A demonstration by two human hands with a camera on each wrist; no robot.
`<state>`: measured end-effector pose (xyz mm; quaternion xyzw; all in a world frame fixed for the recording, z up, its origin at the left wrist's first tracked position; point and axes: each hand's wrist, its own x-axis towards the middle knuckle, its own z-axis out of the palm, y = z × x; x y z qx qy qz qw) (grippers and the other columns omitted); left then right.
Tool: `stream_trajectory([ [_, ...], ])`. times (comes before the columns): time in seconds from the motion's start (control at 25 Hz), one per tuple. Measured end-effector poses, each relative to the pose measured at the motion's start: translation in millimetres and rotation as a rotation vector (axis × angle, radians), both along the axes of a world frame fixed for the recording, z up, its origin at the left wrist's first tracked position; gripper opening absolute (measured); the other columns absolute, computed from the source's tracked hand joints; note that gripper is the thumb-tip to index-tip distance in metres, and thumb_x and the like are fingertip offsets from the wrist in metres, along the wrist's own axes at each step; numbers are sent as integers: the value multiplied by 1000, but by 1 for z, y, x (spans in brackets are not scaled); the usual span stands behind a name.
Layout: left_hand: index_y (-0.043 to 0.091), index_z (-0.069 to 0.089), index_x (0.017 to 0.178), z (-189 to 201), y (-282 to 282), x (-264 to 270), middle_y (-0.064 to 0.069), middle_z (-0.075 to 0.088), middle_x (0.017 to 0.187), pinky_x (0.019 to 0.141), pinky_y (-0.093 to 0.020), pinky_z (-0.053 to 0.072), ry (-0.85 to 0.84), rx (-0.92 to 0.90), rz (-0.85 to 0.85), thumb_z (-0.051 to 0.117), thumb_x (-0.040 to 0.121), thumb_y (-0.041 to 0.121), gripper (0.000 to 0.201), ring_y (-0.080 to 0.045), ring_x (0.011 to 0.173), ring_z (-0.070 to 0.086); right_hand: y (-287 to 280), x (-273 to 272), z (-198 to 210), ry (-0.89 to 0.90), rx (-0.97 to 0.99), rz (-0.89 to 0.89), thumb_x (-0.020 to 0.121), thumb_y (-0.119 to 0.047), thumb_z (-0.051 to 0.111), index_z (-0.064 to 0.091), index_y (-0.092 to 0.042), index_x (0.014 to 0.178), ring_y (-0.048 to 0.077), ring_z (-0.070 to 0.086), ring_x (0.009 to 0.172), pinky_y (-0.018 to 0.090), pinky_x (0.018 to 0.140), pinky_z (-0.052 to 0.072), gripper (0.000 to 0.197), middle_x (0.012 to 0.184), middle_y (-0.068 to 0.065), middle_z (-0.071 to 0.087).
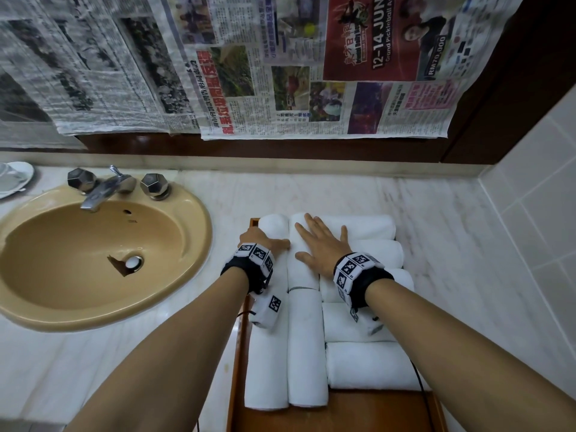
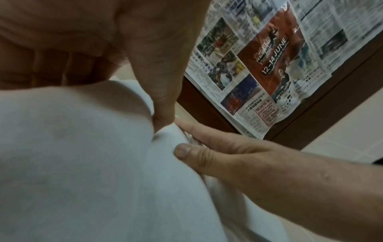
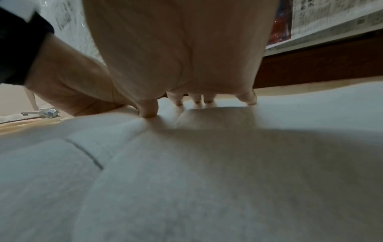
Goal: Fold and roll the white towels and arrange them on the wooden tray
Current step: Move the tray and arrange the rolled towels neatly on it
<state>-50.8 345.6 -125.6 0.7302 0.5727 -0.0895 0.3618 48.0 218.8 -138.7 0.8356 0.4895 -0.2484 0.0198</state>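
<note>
A wooden tray (image 1: 239,344) on the marble counter holds several rolled white towels. Some rolls lie lengthwise on the left and others crosswise on the right. My left hand (image 1: 265,241) grips the far left roll (image 1: 274,224); its fingers curl over the roll's left side and its thumb (image 2: 161,85) presses into the crease beside the neighbouring roll (image 1: 300,272). My right hand (image 1: 321,244) lies flat with spread fingers on that neighbouring roll and the crosswise rolls. Its fingertips (image 3: 148,112) press into the cloth (image 3: 207,180). The left hand's fingertips are hidden.
A tan oval sink (image 1: 193,219) with a chrome faucet (image 1: 96,191) is set in the counter left of the tray. Newspaper sheets (image 1: 280,73) hang over the dark wood panel behind. A tiled wall (image 1: 545,198) bounds the right. Bare marble (image 1: 442,232) lies right of the tray.
</note>
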Motion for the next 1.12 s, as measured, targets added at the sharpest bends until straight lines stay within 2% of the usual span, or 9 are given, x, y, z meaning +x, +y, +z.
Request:
stream_trajectory([
  [0.08,8,54,121,8,5,-3,-10,61,118,79,-33,51,-42,54,24,80,69,48,70,-29,104,62,-3,0,-3,0,26,-5,100,-50,32,-4,-32,154,9,-18,146,63,114,-6,67,159,-9,-23],
  [0.2,6,58,112,27,16,-6,-13,61,114,78,-36,53,-65,219,32,83,65,48,68,-33,100,62,-5,0,-6,-2,39,1,100,-50,31,-5,-33,154,9,-19,146,62,114,-8,67,159,-9,-23],
  [0.28,6,55,115,37,20,-3,-13,54,116,79,-37,50,19,362,-48,82,66,47,69,-33,102,58,-4,0,-7,-1,36,3,100,-50,30,-6,-33,154,9,-19,146,63,113,-8,67,159,-9,-24],
  [0.44,4,47,117,27,4,13,-11,41,118,71,-36,41,148,583,-157,79,69,27,62,-29,107,47,-4,1,-9,8,44,0,100,-51,30,-6,-34,154,9,-19,146,62,113,-9,67,159,-9,-24],
  [0.56,3,43,122,-1,-11,16,-10,36,123,76,-37,46,147,447,-190,77,72,26,65,-28,113,43,-5,3,-11,15,47,3,100,-53,30,-7,-33,154,9,-19,146,61,114,-9,68,159,-9,-23],
  [0.72,8,39,133,-14,1,9,-13,40,129,89,-39,47,55,133,-127,78,73,45,81,-32,114,50,-6,4,-13,12,44,5,100,-53,29,-8,-33,153,8,-20,145,61,114,-10,68,158,-10,-24],
  [0.88,12,53,113,-8,6,1,-7,61,107,68,-30,44,-17,80,-59,73,74,56,62,-24,85,57,-6,4,-13,31,44,2,100,-52,28,-9,-34,153,7,-22,145,60,113,-13,67,158,-11,-26],
  [0.96,10,57,108,-6,6,-1,-7,64,103,66,-29,43,-49,50,-11,72,79,51,52,-22,79,56,-5,4,-13,32,42,-1,100,-52,28,-9,-34,153,7,-23,144,60,113,-12,67,157,-11,-26],
  [1.12,6,60,110,-5,6,-2,-8,64,104,67,-29,43,-57,26,-8,71,81,50,54,-23,80,55,-5,1,-13,19,25,-4,101,-50,27,-11,-33,153,8,-23,144,61,113,-12,66,157,-10,-28],
])
